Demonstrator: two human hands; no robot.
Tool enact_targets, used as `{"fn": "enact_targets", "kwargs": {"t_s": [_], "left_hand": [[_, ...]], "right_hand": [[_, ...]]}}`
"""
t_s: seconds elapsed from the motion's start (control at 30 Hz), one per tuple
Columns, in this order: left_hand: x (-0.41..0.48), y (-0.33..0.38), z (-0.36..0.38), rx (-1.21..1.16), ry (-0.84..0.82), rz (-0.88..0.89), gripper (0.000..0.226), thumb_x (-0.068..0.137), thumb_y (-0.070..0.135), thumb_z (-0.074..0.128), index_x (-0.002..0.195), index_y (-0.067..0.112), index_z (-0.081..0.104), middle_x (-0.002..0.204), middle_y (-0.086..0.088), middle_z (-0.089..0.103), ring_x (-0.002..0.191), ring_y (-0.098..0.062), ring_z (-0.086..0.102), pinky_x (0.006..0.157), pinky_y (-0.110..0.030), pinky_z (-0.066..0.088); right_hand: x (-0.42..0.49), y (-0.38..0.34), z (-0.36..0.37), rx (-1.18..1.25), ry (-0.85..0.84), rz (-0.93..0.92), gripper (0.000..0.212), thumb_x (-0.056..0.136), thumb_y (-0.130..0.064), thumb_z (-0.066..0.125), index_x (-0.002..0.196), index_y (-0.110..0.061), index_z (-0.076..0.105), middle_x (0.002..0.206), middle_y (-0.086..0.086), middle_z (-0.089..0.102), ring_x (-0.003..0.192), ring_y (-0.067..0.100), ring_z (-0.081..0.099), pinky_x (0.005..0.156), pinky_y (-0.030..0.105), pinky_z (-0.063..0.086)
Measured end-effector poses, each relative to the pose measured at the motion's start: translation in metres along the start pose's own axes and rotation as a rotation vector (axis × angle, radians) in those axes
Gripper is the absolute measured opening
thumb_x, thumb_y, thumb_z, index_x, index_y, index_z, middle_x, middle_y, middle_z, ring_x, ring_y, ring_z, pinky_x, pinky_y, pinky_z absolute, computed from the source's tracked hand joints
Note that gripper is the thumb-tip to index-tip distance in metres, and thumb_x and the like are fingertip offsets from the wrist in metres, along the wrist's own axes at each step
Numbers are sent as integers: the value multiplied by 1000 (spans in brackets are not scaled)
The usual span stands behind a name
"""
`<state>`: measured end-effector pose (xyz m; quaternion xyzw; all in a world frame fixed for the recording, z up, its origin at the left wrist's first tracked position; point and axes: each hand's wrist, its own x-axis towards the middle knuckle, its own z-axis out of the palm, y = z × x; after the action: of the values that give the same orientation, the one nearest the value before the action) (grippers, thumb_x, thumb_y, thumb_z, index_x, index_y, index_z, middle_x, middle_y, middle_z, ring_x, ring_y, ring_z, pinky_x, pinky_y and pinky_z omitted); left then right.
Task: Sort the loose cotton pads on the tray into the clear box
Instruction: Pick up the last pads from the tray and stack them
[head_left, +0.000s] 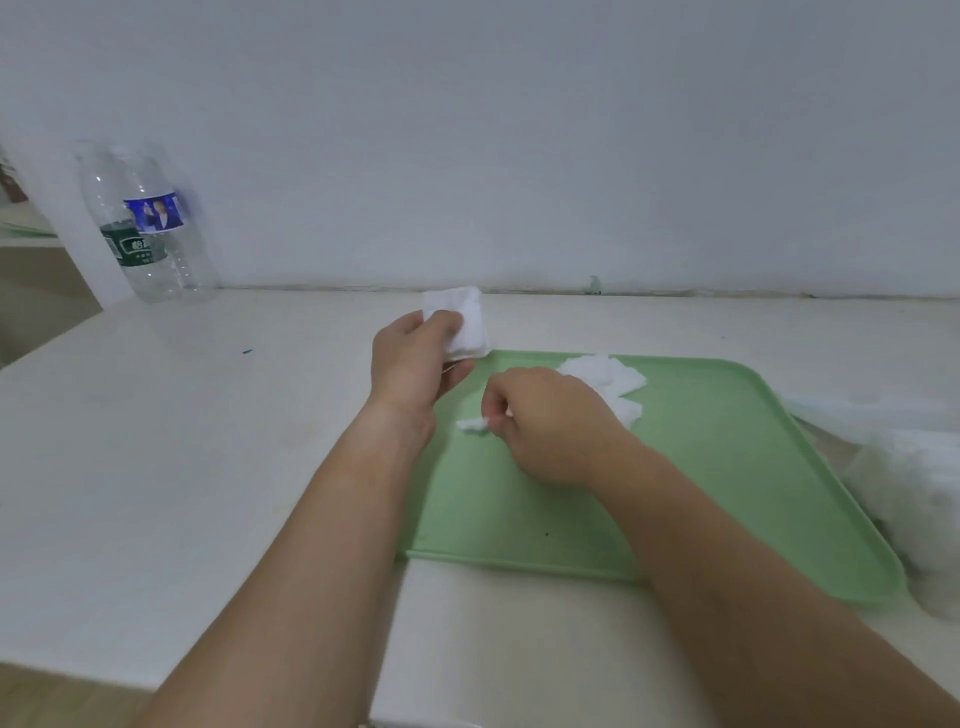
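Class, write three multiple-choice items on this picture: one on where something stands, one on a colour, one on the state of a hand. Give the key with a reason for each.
1. Where do the two plastic bottles stand?
A. far left, by the wall
B. on the tray
C. at the near table edge

2. What colour is the tray?
A. blue
B. light green
C. red

3. What is the left hand doing?
A. lying flat and open on the table
B. holding a stack of cotton pads
C. gripping a bottle

Key: 1 A, they stand against the wall at the left; 2 B, its bare surface is pale green; 3 B, its fingers are closed on white square pads held above the tray's far left corner.
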<state>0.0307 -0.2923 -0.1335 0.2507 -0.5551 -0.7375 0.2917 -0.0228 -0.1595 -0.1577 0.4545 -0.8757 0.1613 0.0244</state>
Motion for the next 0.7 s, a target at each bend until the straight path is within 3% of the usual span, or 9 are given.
{"fn": "enact_targets", "kwargs": {"t_s": [0.1, 0.17, 0.33, 0.47, 0.57, 0.7], "left_hand": [[1, 1, -1, 17, 26, 23, 12, 92, 8, 62, 81, 11, 63, 81, -5, 62, 71, -19, 64, 63, -26, 57], [-2, 0, 1, 3, -9, 12, 11, 93, 5, 59, 84, 8, 63, 81, -6, 64, 62, -14, 67, 60, -25, 58], [-8, -8, 10, 9, -128, -21, 9, 95, 3, 57, 92, 3, 65, 87, -9, 69, 65, -12, 72, 64, -24, 59], [-6, -8, 8, -2, -148, -32, 9, 96, 4, 58, 95, 1, 66, 91, -12, 71, 70, -15, 73, 66, -25, 59], [-4, -6, 6, -33, -149, -46, 9, 97, 4, 58, 97, 1, 67, 87, -9, 72, 70, -15, 73, 66, -24, 60], [-5, -7, 7, -15, -222, -56, 8, 96, 6, 63, 98, 1, 70, 81, -5, 73, 68, -14, 71, 62, -21, 57]], "right_hand": [[-2, 1, -7, 667, 186, 231, 6, 96, -20, 60, 91, -23, 60, 78, -4, 65, 70, 13, 58, 65, 29, 48], [-2, 1, -13, 1011, 251, 394, 7, 95, -16, 61, 99, -19, 64, 84, 4, 69, 65, 14, 60, 56, 28, 49], [-1, 2, -21, 1567, 168, 551, 22, 99, -9, 54, 120, -3, 60, 92, 13, 63, 50, 15, 59, 44, 25, 41], [-1, 3, -17, 1599, 135, 469, 25, 96, -12, 64, 118, -1, 64, 88, 8, 67, 62, 14, 61, 51, 25, 47], [-2, 5, -19, 1431, 217, 469, 22, 94, -12, 67, 116, -9, 69, 94, 4, 72, 77, 15, 65, 58, 24, 52], [-3, 9, -26, 1450, 334, 433, 20, 94, -13, 67, 112, -9, 70, 96, 3, 75, 84, 15, 69, 70, 26, 53]]}}
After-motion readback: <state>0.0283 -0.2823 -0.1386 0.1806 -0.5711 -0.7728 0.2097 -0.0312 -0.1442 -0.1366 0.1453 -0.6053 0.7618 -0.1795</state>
